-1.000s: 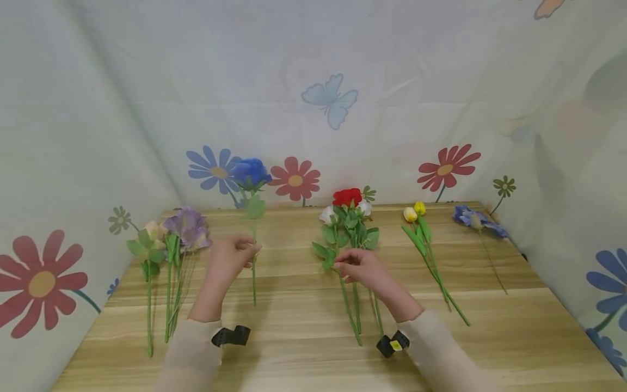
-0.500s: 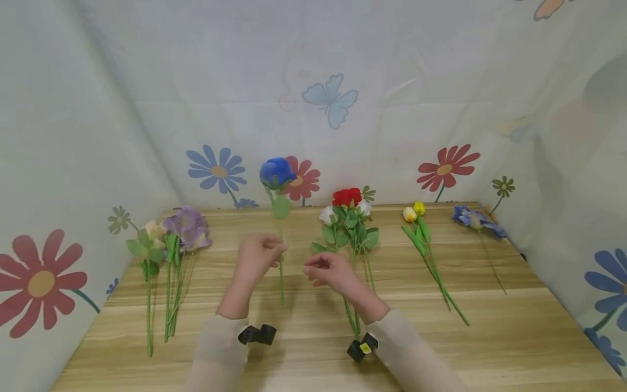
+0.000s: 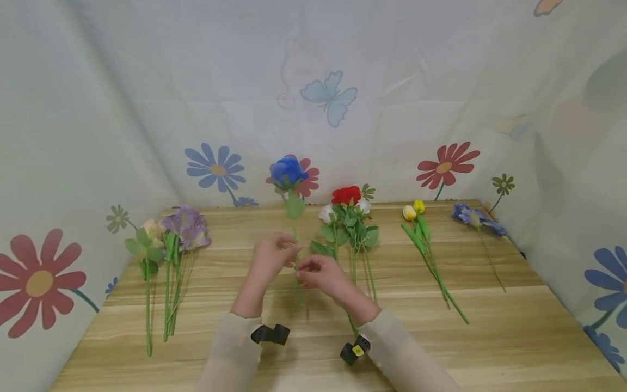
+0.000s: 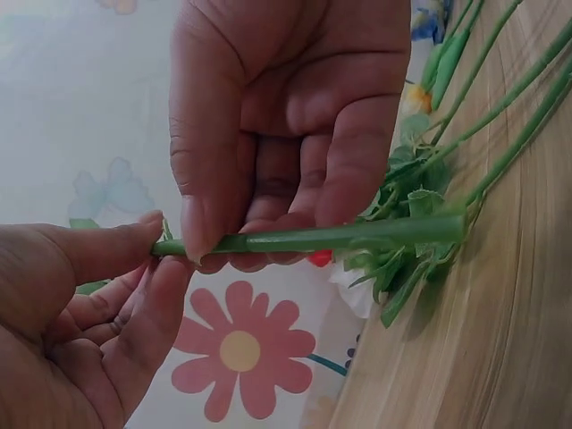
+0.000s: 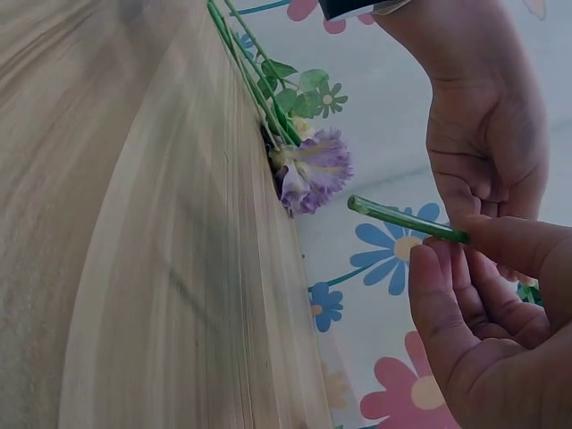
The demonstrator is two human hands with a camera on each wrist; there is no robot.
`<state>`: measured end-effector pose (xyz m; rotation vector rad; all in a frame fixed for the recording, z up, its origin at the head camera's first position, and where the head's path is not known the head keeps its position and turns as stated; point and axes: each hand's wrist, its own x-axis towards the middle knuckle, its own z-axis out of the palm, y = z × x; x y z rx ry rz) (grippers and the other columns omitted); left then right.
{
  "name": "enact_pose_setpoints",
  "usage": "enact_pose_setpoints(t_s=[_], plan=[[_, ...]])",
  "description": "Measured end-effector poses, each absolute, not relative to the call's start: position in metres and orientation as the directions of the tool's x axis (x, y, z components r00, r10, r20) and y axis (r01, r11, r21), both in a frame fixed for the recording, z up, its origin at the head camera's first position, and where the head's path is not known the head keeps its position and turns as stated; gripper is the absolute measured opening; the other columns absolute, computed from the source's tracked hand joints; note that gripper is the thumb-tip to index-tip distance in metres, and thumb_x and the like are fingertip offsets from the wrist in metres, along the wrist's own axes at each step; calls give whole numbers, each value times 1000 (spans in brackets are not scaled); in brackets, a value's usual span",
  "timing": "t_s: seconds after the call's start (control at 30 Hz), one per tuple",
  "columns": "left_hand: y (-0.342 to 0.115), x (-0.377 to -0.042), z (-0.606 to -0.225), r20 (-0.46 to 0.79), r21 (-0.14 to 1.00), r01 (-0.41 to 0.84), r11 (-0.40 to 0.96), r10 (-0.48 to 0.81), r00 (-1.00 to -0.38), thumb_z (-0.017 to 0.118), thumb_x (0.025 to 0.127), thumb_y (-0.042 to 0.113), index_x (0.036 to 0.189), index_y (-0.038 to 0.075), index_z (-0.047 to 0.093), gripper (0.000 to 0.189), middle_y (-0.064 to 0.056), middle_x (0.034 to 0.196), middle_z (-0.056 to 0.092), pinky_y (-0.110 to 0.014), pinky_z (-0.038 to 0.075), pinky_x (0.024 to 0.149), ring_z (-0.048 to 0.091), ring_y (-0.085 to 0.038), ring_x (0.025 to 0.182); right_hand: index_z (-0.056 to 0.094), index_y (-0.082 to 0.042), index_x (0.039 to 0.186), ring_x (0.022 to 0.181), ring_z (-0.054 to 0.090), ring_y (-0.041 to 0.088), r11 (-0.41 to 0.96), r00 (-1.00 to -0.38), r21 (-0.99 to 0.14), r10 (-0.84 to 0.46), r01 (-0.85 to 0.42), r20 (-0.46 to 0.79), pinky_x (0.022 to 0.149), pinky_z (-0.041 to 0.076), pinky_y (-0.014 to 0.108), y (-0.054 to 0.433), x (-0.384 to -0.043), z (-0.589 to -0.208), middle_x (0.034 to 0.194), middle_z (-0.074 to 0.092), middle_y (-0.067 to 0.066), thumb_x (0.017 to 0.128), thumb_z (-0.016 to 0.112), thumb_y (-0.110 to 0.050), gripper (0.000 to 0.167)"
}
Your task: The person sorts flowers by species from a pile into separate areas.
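A blue rose [image 3: 288, 173] stands upright over the middle of the table, its leaf just below the bloom. My left hand [image 3: 274, 255] pinches its stem between thumb and fingers. Just below, my right hand [image 3: 320, 276] pinches the same stem, its fingertips close to the left ones. In the left wrist view the lower stem [image 4: 357, 236] sticks out past the right hand's fingers, and its cut end shows. From the right wrist, the stem end [image 5: 393, 215] points away from both hands. The bloom is outside both wrist views.
Right behind my right hand lie a red rose [image 3: 346, 195] and white roses [image 3: 328, 214]. Purple flowers [image 3: 188, 226] and a pale rose [image 3: 154, 231] lie at the left. Yellow tulips [image 3: 410, 213] and a blue-violet flower [image 3: 475, 219] lie right. A printed cloth [image 3: 392, 125] surrounds the table [image 3: 490, 337].
My left hand has carried the blue rose rightward to the middle. My right hand has moved left from the white and red roses and now pinches the blue rose's stem too.
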<state>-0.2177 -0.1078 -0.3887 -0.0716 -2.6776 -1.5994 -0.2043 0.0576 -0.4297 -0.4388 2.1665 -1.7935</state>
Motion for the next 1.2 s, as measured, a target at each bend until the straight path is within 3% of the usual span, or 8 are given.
enact_pose_setpoints(t_s=[0.2,0.33,0.5,0.63,0.93,1.2], plan=[[-106,-220,-392,28,880,54,473,61,-998,71,95,15,119,-8,68,33,-27,108,75,-37,65,71,75,-27,76,63,11,118,83,66,6,173,-901,-983,-434,-62,-19,86,64,48,62,-202,-432,103,69,18,100,62,-9,28],[-108,-220,-393,21,852,88,516,134,-991,70,96,17,115,-5,71,29,-24,107,76,-36,63,73,75,-27,81,62,11,118,81,66,7,189,-900,-980,-434,-56,-32,85,64,47,68,-200,-433,102,68,16,100,61,-8,26],[-124,-216,-397,7,810,139,569,227,-974,66,100,23,122,-3,69,34,-22,110,76,-32,60,71,75,-22,82,60,14,119,80,64,7,226,-898,-973,-435,-38,-66,82,65,43,83,-198,-438,99,67,14,100,60,-6,27],[-145,-212,-401,-16,749,116,653,192,-981,63,102,27,129,1,68,38,-19,108,77,-33,59,73,74,-21,86,57,16,119,79,65,8,261,-900,-965,-423,-10,-105,80,65,44,98,-194,-441,97,67,14,100,60,-5,29],[-202,-196,-405,-15,637,52,770,80,-997,61,103,25,136,-3,61,43,-25,123,70,-51,59,87,67,-41,112,59,12,116,78,67,10,324,-895,-946,-412,35,-173,78,65,39,130,-185,-446,95,67,12,101,60,-6,24],[-255,-190,-406,31,538,7,843,-11,-999,61,101,14,132,-14,59,42,-34,117,68,-51,60,79,68,-48,103,59,15,114,70,65,9,337,-902,-939,-382,65,-200,71,64,33,144,-181,-451,92,67,13,99,62,-3,24]])
